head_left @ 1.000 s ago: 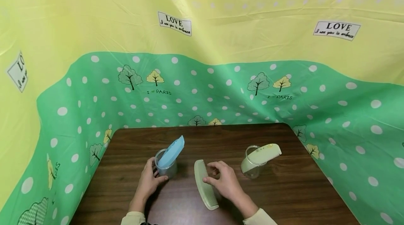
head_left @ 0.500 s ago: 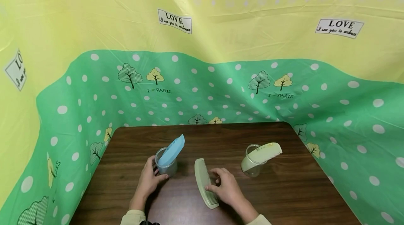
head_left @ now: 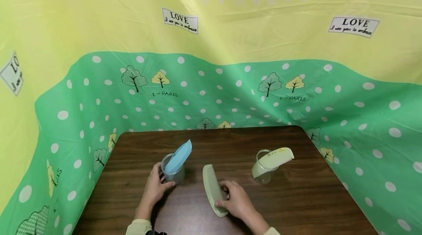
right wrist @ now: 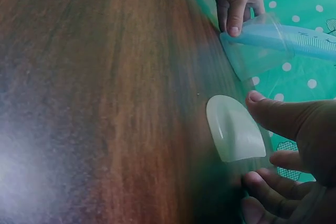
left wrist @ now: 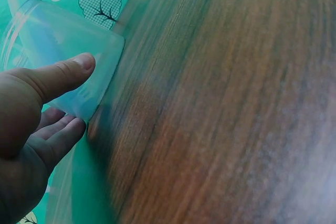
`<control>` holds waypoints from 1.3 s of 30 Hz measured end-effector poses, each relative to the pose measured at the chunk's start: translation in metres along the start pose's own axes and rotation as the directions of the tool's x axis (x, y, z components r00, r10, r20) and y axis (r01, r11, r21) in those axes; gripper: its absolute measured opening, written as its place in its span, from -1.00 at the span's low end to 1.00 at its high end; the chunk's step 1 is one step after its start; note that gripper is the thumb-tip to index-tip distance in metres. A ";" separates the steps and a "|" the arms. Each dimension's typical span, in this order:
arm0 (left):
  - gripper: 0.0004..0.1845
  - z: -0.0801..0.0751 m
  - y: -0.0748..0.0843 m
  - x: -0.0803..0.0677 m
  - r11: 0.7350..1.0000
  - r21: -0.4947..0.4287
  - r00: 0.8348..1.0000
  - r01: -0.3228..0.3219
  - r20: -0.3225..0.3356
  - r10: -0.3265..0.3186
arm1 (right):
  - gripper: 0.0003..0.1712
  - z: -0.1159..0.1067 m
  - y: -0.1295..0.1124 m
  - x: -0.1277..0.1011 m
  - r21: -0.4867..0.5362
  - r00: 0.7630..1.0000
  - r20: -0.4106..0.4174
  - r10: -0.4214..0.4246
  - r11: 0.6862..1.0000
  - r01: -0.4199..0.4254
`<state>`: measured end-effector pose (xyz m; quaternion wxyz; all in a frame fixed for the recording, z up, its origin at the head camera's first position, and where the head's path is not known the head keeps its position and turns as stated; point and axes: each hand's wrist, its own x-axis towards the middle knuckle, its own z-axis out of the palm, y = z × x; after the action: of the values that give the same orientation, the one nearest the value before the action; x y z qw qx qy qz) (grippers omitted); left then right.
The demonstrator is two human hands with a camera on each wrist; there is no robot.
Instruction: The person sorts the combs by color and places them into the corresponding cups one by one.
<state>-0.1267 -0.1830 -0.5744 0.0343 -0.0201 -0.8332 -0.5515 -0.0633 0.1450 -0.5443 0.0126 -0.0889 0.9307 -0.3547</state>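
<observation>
Pale green comb [head_left: 213,190] lying flat on the dark wooden bench [head_left: 296,205], near its front edge and roughly midway between two clear cups. Right hand [head_left: 236,201] rests on the comb's near end, fingers [head_left: 227,188] curled over the toothed edge and thumb at the lower end; in the right wrist view the rounded comb tip [right wrist: 234,129] lies on the wood just beside the thumb [right wrist: 273,109], and whether the comb is lifted cannot be told. Left hand [head_left: 155,188] grips the left clear cup [head_left: 173,172], thumb [left wrist: 63,74] against its wall and fingers wrapped behind; the cup stands upright on the bench. A blue comb [head_left: 179,156] stands tilted in this cup, its upper end leaning to the right. To the right, well apart from both hands, a second clear cup [head_left: 262,171] holds another pale green comb [head_left: 277,157], likewise tilted rightward over the rim. Green and yellow printed cloth [head_left: 211,88] with white dots and trees encloses the bench.
</observation>
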 end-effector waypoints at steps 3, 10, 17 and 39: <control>-0.03 0.000 -0.001 0.000 1.000 -0.001 1.000 -0.011 -0.004 0.011 | -0.12 0.001 -0.001 -0.002 -0.034 1.000 0.013 -0.006 0.999 0.007; -0.02 0.000 0.001 0.000 1.000 -0.011 1.000 0.016 0.006 -0.016 | -0.04 0.001 -0.003 -0.003 -0.098 1.000 0.029 0.001 0.995 0.002; 0.00 0.000 0.003 0.000 0.999 -0.015 0.999 0.032 0.028 -0.031 | -0.11 0.001 -0.004 -0.002 -0.057 1.000 0.009 0.013 0.998 -0.012; -0.03 -0.001 0.004 -0.003 1.000 -0.006 0.999 0.021 0.031 -0.021 | -0.04 0.005 -0.005 -0.007 -0.077 1.000 -0.020 0.022 0.997 -0.023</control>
<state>-0.1236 -0.1823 -0.5702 0.0157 -0.0201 -0.8320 -0.5542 -0.0554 0.1394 -0.5448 0.0044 -0.0755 0.9447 -0.3191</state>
